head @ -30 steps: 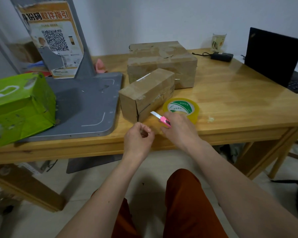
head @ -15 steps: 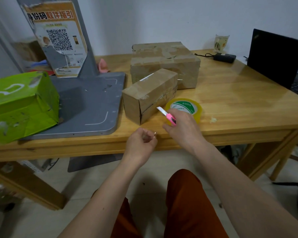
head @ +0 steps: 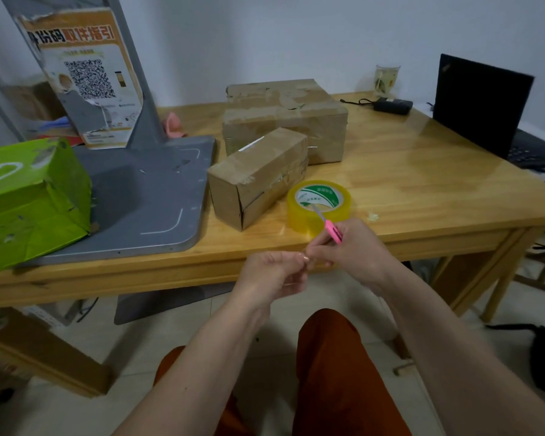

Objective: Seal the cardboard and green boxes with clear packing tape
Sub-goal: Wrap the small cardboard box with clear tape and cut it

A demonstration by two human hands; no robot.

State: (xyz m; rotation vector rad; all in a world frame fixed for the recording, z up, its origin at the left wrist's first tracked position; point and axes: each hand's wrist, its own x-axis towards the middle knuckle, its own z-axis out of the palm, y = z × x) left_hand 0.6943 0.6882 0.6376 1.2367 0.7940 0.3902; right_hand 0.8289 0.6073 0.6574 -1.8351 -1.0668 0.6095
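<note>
Hands meet just off the near edge of the wooden table (head: 422,171), fingertips touching. Her right hand (head: 350,247) is curled round a small pink utility knife (head: 332,229), the blade end poking up toward the tape. Her left hand (head: 271,272) has its fingers bent in with thumb and forefinger pressed together; whether it pinches a bit of clear tape I cannot tell. At twelve o'clock from the hands, lying flat on the table, sits the roll of clear packing tape (head: 319,205) with a green and white core label. Just beside it at ten o'clock stands the small cardboard box (head: 258,176), and behind that, touching or nearly so, the larger cardboard box (head: 285,116), both already streaked with tape. Well off at nine o'clock, the green box (head: 32,199) rests on the grey base of a sign stand (head: 148,196). At two o'clock, near the wall, a black laptop (head: 482,102) stands open.
</note>
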